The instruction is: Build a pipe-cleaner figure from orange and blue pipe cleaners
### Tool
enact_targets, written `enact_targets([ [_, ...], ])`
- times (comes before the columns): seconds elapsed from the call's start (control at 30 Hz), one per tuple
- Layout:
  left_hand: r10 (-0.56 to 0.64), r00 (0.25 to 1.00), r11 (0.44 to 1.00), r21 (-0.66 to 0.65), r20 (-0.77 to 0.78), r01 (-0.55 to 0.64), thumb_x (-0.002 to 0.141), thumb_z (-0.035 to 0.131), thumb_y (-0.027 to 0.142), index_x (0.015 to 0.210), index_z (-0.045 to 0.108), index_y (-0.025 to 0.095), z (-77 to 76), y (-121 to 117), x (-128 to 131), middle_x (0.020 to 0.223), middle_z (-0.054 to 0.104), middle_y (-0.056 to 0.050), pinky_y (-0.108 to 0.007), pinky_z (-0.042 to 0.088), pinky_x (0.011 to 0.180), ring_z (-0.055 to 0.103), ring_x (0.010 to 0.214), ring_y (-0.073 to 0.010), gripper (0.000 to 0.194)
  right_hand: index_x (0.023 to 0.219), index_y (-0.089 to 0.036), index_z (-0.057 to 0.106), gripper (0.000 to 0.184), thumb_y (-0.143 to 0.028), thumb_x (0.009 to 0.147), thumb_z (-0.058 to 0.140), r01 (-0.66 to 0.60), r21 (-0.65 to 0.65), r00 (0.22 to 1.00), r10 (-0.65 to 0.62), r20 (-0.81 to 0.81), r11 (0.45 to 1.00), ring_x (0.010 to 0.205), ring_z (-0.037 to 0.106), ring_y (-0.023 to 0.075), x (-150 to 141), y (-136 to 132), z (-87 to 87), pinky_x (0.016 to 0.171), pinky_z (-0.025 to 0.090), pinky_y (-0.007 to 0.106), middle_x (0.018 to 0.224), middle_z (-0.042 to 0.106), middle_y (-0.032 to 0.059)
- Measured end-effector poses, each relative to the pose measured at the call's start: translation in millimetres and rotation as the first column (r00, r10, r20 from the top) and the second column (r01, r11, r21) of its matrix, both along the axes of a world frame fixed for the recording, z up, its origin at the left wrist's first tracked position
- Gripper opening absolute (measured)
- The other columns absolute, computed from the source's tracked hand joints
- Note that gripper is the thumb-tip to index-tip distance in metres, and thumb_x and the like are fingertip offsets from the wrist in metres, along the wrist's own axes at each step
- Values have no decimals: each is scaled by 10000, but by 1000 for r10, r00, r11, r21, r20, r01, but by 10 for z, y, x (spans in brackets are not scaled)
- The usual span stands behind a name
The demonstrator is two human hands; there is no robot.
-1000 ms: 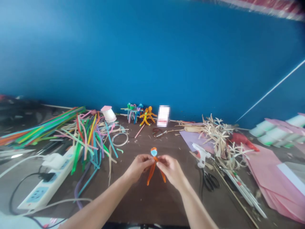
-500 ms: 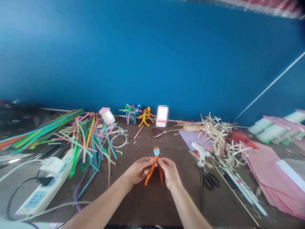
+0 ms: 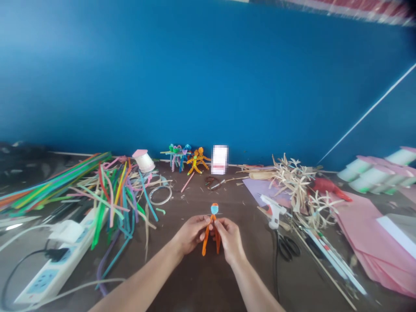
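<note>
Between my hands, low in the middle of the head view, is a pipe-cleaner figure (image 3: 206,242) with a light-blue and orange head and two orange strands hanging down. My left hand (image 3: 192,234) pinches it from the left just under the head. From the right, my right hand (image 3: 228,236) is closed on the same spot with thumb and fingers. My fingers hide the figure's middle. A thin wire-like line sticks out sideways below the head. Finished-looking pipe-cleaner figures (image 3: 196,162) in orange, yellow, blue and green stand against the blue wall.
Loose coloured pipe cleaners (image 3: 118,186) and a power strip (image 3: 48,271) lie at left, near a white cup (image 3: 144,162) and a wire coil (image 3: 160,196). Rightward are a glue gun (image 3: 273,211), black scissors (image 3: 288,248), dried husk pieces (image 3: 294,175) and pink sheets (image 3: 367,234).
The figure's hanging orange strands have come closer together and its head sits slightly lower. Both hands keep hold of it. The view has shifted slightly.
</note>
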State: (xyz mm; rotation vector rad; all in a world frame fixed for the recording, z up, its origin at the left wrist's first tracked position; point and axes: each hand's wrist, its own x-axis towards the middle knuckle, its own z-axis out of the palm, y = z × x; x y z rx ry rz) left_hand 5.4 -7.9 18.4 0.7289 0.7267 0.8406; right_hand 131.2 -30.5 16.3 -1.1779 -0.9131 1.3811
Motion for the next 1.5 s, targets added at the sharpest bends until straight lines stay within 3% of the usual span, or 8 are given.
enact_targets([
  [0.17, -14, 1000, 1000, 19, 6, 13, 711, 596, 347, 559, 472, 130, 25, -9, 27, 469, 450, 48, -174, 262, 396, 274, 330, -12, 293, 645, -148, 563, 336, -479, 661, 621, 12, 6, 999, -12, 34, 1000, 389, 498, 92, -32, -7, -39, 404, 399, 208, 523, 559, -16],
  [0.33, -10, 1000, 1000, 20, -27, 10, 682, 618, 359, 591, 458, 139, 47, 2, 28, 495, 469, 34, -174, 200, 369, 354, 375, -37, 287, 653, -142, 541, 325, -460, 709, 576, 21, 24, 997, -23, 79, 999, 310, 432, 53, -29, -1, -87, 313, 288, 159, 479, 509, -40],
  [0.53, 38, 991, 996, 81, -128, -28, 714, 576, 418, 657, 472, 151, 0, -6, 29, 371, 380, 78, -182, 145, 356, 229, 324, -35, 292, 675, -145, 536, 278, -413, 749, 534, 29, 37, 991, -33, 129, 999, 267, 335, 29, -37, -15, -100, 275, 201, 146, 422, 448, -67],
  [0.8, 138, 974, 985, 130, -178, -115, 686, 574, 491, 626, 447, 161, -82, -19, 88, 296, 314, 104, -174, 143, 337, 209, 280, -30, 359, 640, -158, 516, 285, -412, 770, 506, -6, 123, 973, -23, 230, 992, 288, 338, 35, -70, -39, -97, 285, 236, 148, 427, 424, -69],
  [0.97, 138, 990, 990, 46, -33, -137, 686, 601, 440, 651, 448, 159, -69, -34, 68, 300, 304, 113, -165, 129, 334, 183, 281, -23, 322, 692, -157, 531, 270, -403, 792, 481, -21, 154, 957, -24, 289, 988, 301, 363, 43, -86, -49, -114, 296, 269, 151, 466, 449, -59],
  [1.13, 117, 990, 992, -47, 81, -114, 711, 592, 405, 627, 417, 156, -43, -11, 7, 367, 335, 94, -171, 144, 352, 224, 312, -22, 316, 868, -149, 564, 285, -400, 821, 437, -86, 140, 943, 35, 330, 986, 318, 375, 58, -76, -69, -135, 312, 283, 170, 512, 471, -45],
  [1.3, 141, 982, 985, -114, 127, -126, 711, 598, 376, 649, 426, 148, -70, 23, -8, 385, 282, 105, -159, 155, 360, 213, 332, -18, 291, 847, -142, 576, 277, -352, 847, 395, -124, 226, 877, 0, 481, 966, 445, 430, 99, -51, -64, -134, 441, 344, 196, 506, 448, -33],
  [1.5, 253, 965, 968, -18, 65, -252, 728, 557, 411, 614, 383, 169, -75, -13, 83, 356, 272, 109, -163, 114, 318, 170, 286, -18, 319, 829, -171, 538, 263, -353, 867, 353, -153, 263, 851, -8, 525, 953, 600, 504, 131, -77, -104, -80, 575, 371, 217, 664, 544, 8],
])
